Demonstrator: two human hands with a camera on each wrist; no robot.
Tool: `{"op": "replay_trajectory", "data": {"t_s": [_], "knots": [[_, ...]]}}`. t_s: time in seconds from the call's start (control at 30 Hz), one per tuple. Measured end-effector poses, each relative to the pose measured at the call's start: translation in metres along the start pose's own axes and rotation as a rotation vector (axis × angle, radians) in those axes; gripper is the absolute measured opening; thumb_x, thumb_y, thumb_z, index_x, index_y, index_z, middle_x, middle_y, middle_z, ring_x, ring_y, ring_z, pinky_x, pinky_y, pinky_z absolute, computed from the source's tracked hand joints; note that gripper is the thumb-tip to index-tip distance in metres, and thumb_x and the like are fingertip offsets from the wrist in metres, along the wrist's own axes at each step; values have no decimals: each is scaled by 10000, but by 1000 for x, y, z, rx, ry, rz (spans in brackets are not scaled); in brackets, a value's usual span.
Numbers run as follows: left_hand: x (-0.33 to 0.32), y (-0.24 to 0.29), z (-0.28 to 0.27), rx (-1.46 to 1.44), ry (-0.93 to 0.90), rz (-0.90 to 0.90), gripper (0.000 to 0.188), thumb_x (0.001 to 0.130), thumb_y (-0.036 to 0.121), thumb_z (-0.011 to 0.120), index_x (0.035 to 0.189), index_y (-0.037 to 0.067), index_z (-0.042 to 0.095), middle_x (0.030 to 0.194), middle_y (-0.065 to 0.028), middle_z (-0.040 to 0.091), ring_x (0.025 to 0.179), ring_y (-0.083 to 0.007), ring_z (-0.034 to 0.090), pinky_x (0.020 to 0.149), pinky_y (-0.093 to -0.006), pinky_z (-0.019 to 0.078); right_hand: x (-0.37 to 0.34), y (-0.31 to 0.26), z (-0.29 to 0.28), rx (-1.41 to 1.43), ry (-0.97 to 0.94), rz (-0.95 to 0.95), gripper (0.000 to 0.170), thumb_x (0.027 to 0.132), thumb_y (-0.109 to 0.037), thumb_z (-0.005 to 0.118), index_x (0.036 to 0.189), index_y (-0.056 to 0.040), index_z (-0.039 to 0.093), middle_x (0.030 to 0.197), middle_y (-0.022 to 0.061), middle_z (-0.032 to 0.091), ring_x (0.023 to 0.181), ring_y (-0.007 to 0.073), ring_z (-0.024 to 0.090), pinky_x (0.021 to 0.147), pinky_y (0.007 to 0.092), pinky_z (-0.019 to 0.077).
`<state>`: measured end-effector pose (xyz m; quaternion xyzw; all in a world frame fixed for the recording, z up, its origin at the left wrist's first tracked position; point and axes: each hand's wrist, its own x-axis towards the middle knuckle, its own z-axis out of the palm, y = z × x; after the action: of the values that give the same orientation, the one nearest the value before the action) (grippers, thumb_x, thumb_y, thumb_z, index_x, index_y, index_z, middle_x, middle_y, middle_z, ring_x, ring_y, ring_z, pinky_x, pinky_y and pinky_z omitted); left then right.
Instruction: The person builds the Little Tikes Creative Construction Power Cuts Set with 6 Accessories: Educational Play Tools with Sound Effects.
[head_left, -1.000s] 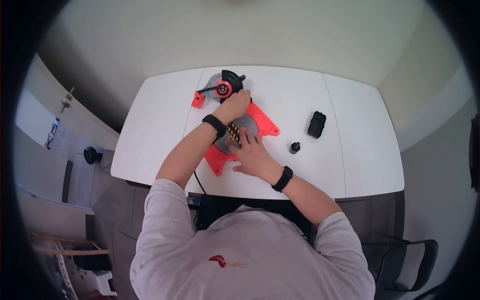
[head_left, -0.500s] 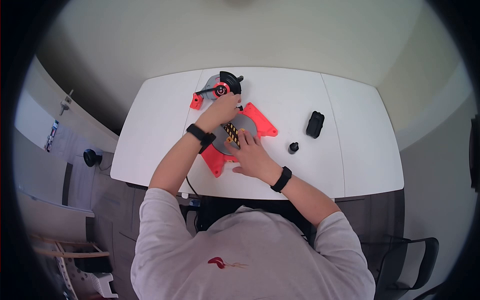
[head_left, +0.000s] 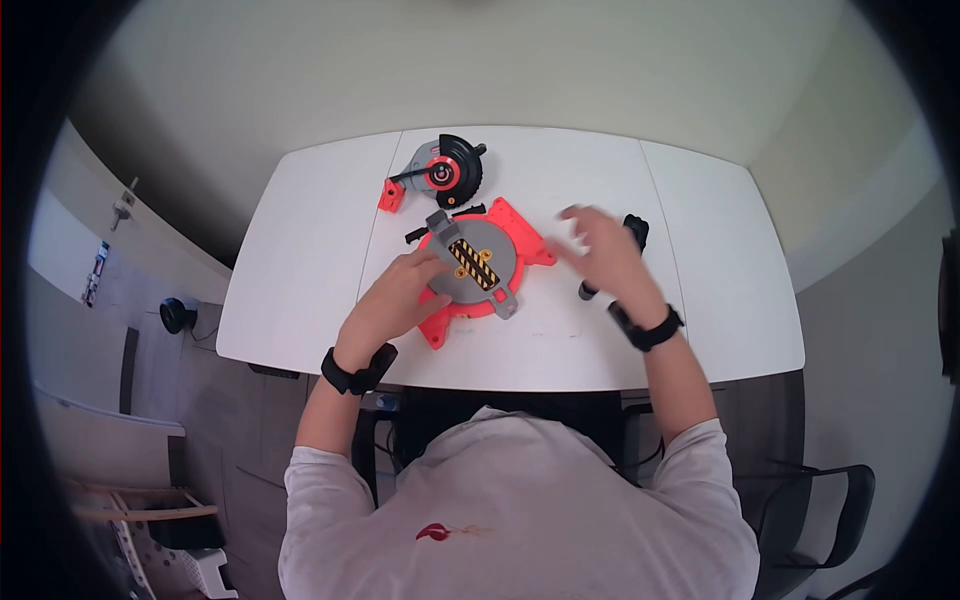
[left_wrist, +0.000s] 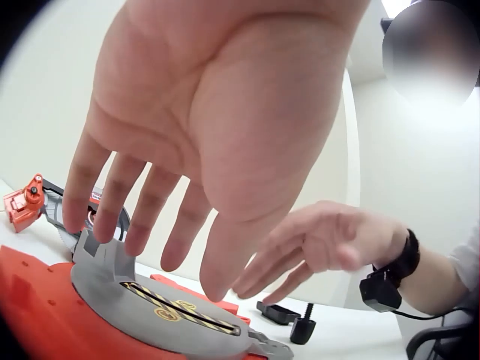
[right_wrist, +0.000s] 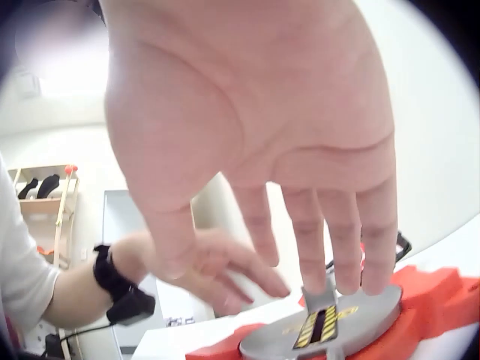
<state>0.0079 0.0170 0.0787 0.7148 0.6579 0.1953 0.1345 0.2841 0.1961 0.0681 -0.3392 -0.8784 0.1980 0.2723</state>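
Observation:
A red base (head_left: 519, 233) with a round grey turntable (head_left: 500, 262) lies on the white table, a black-and-yellow striped strip (head_left: 474, 264) across its middle. The left hand (head_left: 395, 298), fingers extended, is over the turntable's left edge and holds nothing. In the left wrist view its palm (left_wrist: 225, 112) and spread fingers show above the turntable. To the right of the base the right hand (head_left: 610, 258) is raised, blurred and empty; the right wrist view shows its palm (right_wrist: 255, 112) with fingers straight. Behind the base lies a grey, black and red saw head (head_left: 442, 172).
A black case-like object (head_left: 637, 230) lies on the right of the table (head_left: 730, 270), partly behind the right hand. Near it is a small black knob-like piece (left_wrist: 303, 328). Small black parts (head_left: 468, 211) lie by the turntable's back edge. A black chair (head_left: 850, 520) stands at lower right.
The left hand has moved back towards the body from the saw head side. The right hand has lifted off the turntable and moved right. The turntable and its striped strip now show more fully.

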Motion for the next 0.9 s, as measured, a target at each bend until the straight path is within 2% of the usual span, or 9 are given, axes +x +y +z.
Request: {"op": "replay_trajectory", "data": {"t_s": [0.1,0.2,0.3,0.4,0.53,0.63,0.7,0.8,0.9], "knots": [[-10,6,-2,-30,80,9,407,879,140,783,1253,30,667,1299,-164,640,1199,-359,615,1034,-423,514,-1,58,-17,-404,46,405,626,880,-478,788,1283,-25,634,1116,250,660,958,422,704,777,483,587],[-16,9,-2,-44,151,49,406,880,143,786,1251,33,662,1280,-154,644,1179,-349,626,1016,-426,519,-9,82,-12,-510,-3,605,752,837,-534,809,1358,-45,573,1177,282,633,997,460,703,793,498,602],[-15,15,-6,-69,154,79,386,881,138,784,1233,34,665,1253,-144,651,1161,-341,633,999,-422,524,-12,89,0,-519,-92,628,781,816,-541,817,1354,-41,549,1172,271,640,1035,460,702,806,500,609],[-14,24,-15,-106,121,52,378,878,138,784,1216,12,673,1246,-164,661,1173,-365,625,1021,-428,517,-13,108,7,-478,-78,606,718,810,-466,824,1310,-26,554,1132,273,666,1004,457,712,805,510,608],[-16,25,-17,-120,154,84,375,870,113,785,1215,24,671,1226,-153,667,1141,-353,641,987,-419,529,-17,120,2,-431,-37,591,647,800,-365,810,1275,-6,558,1025,263,709,928,446,728,797,501,607],[-18,26,-20,-107,179,99,392,864,73,783,1232,25,657,1226,-140,669,1126,-331,660,962,-393,537,-25,104,-15,-377,42,491,634,799,-323,797,1289,6,567,987,257,728,884,422,736,784,484,605],[-17,29,-24,-103,184,107,411,868,77,784,1251,18,647,1229,-143,673,1125,-326,664,954,-393,544,-30,86,-34,-312,107,381,625,809,-313,790,1303,4,577,990,246,735,869,390,741,772,455,605],[-14,41,-27,-195,232,89,479,877,95,788,1321,19,626,1279,-133,677,1154,-295,667,963,-393,555,-40,27,-68,23,95,342,607,807,-245,798,1329,-14,589,982,204,745,831,302,742,763,384,602],[-10,57,-27,-337,271,91,573,886,105,787,1417,36,581,1340,-119,671,1196,-261,660,979,-398,564,-57,-29,-84,321,58,166,595,798,-166,809,1337,-39,592,991,163,737,816,232,721,776,319,590]]}}
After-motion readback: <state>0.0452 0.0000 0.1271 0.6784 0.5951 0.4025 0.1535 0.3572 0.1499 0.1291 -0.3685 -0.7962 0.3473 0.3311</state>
